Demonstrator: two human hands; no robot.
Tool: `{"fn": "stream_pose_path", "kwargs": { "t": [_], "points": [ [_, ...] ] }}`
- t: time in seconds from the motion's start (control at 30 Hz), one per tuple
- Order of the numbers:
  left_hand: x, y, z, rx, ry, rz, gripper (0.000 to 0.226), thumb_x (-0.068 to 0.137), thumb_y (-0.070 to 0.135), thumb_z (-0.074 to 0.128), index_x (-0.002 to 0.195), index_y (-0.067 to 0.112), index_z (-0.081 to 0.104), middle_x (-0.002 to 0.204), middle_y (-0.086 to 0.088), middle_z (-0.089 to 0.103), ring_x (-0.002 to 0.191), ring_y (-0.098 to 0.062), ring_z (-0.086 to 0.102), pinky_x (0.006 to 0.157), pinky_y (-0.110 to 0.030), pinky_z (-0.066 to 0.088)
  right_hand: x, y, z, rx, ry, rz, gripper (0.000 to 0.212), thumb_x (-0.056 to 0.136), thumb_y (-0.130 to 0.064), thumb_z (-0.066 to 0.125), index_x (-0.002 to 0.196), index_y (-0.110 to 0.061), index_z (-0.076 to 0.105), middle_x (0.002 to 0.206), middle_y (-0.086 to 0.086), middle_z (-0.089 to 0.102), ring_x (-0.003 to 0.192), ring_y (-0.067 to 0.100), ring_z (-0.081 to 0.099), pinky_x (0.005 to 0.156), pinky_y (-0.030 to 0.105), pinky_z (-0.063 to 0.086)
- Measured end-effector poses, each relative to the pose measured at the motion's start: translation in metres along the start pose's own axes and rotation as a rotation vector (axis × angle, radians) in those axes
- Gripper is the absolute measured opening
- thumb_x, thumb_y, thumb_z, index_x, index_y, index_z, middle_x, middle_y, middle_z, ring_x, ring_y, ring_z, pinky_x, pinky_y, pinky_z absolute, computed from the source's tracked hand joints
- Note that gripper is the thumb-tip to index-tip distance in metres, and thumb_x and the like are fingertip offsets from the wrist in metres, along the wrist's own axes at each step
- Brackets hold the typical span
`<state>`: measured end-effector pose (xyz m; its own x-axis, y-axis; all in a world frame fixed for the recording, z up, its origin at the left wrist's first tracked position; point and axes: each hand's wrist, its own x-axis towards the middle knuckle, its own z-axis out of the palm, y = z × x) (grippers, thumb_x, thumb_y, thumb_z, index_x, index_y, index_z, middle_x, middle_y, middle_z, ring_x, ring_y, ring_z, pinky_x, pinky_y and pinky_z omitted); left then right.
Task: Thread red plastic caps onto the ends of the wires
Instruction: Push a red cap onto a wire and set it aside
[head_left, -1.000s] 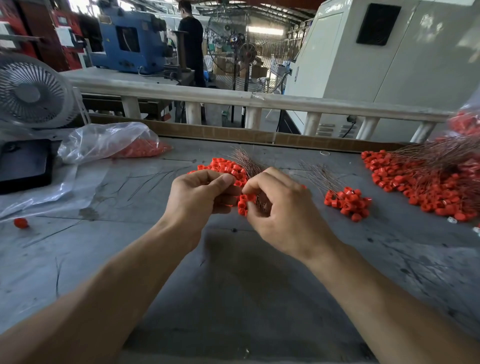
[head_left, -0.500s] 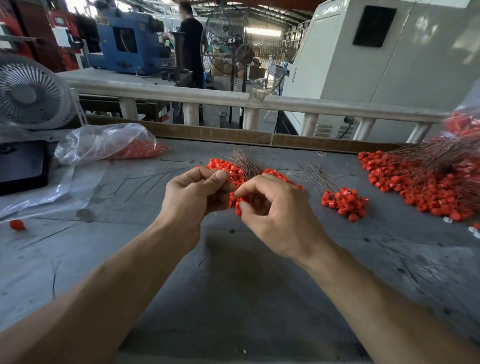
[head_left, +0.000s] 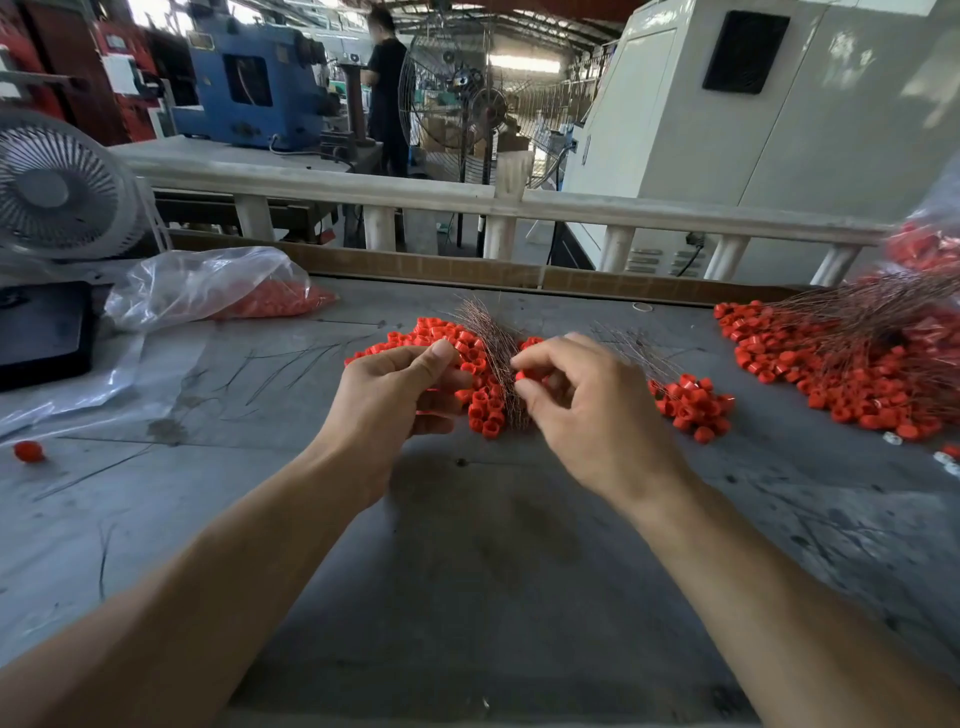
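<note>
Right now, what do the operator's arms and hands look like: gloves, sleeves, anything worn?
Both are bare. The left hand and right hand wear no gloves, and no rings show. Both forearms are uncovered to the frame edge: no sleeves, watch or wristband in view. Fingernails look short and unpainted.

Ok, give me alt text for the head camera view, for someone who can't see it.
A person's right hand pinches a red cap beside a bundle of thin wires, while the left hand grips red caps over a pile of caps on a grey workbench.
</note>
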<state>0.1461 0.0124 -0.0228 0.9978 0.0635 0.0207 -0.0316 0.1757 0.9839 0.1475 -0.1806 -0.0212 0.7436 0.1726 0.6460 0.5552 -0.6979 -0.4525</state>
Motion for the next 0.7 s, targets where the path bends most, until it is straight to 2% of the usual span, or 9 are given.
{"fn": "stream_pose_path", "kwargs": {
  "t": [0.13, 0.27, 0.53, 0.7],
  "points": [
    [-0.001, -0.002, 0.001, 0.130, 0.007, 0.055, 0.020, 0.100, 0.019, 0.062, 0.099, 0.003, 0.073, 0.087, -0.011, 0.076, 0.070, -0.021, 0.065, 0.058, -0.028, 0.055, 0.007, 0.021, -0.011, -0.091, 0.118, 0.090, 0.014, 0.088, -0.012, 0.075, 0.100, -0.020, 0.075, 0.088, -0.011, 0.065, 0.077, 0.007, 0.061, 0.077, 0.031, 0.056],
    [-0.002, -0.004, 0.002, 0.224, -0.014, 0.101, 0.015, 0.100, 0.013, 0.061, 0.097, 0.004, 0.073, 0.083, -0.009, 0.076, 0.069, -0.019, 0.066, 0.060, -0.030, 0.056, 0.011, 0.044, -0.020, -0.177, 0.182, 0.213, 0.014, 0.089, -0.013, 0.074, 0.099, -0.022, 0.076, 0.091, -0.006, 0.069, 0.081, 0.014, 0.065, 0.079, 0.035, 0.057],
    [-0.001, -0.008, 0.001, 0.308, -0.042, 0.151, 0.014, 0.100, 0.010, 0.061, 0.096, 0.007, 0.073, 0.082, -0.009, 0.076, 0.068, -0.016, 0.067, 0.061, -0.030, 0.056, 0.014, 0.061, -0.031, -0.189, 0.203, 0.361, 0.011, 0.092, -0.019, 0.071, 0.101, -0.025, 0.074, 0.094, -0.007, 0.073, 0.085, 0.015, 0.068, 0.081, 0.038, 0.058],
    [-0.005, -0.006, 0.006, 0.256, -0.097, 0.128, 0.013, 0.099, 0.013, 0.064, 0.097, 0.005, 0.074, 0.082, -0.010, 0.075, 0.069, -0.019, 0.066, 0.059, -0.028, 0.055, 0.011, 0.032, -0.023, 0.086, 0.129, 0.266, 0.016, 0.089, -0.013, 0.077, 0.101, -0.024, 0.076, 0.087, -0.013, 0.073, 0.075, 0.002, 0.064, 0.074, 0.020, 0.053]
  ]
}}
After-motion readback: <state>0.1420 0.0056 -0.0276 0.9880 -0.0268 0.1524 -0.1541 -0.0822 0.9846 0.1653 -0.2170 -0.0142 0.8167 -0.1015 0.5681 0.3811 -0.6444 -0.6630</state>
